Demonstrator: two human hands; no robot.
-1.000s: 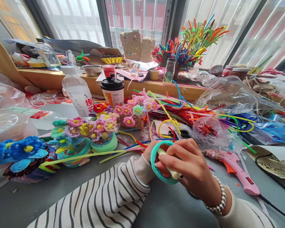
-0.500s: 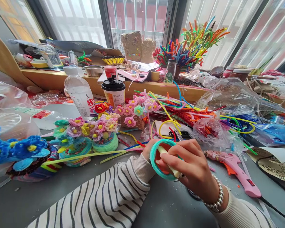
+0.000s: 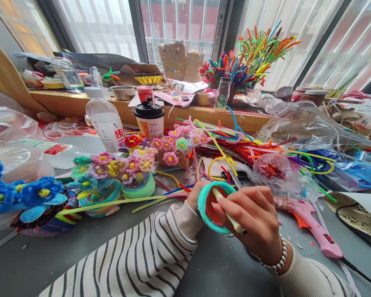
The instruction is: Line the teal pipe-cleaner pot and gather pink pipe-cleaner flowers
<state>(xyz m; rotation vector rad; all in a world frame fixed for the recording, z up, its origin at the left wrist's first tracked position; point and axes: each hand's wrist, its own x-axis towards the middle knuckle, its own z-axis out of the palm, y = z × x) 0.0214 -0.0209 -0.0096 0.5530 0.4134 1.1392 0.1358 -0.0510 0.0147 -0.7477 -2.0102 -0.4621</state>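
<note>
My left hand grips a small round pot from behind. Turquoise fuzzy strands wrap its rim and side, its inside is orange-brown, and the opening tilts toward me. Most of the left fingers are hidden behind the pot. In my right hand, a pale cream stick is pinched like a pen, its far end inside the pot's opening. A thin metal piece shows just past the right knuckles; I cannot make out what it belongs to.
A pink glue gun with a black cord lies at the right. Pipe-cleaner flowers in pots stand at the left. Behind are a water bottle, a lidded cup and loose pipe cleaners. Crinkled plastic lies at the right.
The pot has shifted slightly right in view. The stick's near end and my right hand have moved a little right as well, with both holds kept.
</note>
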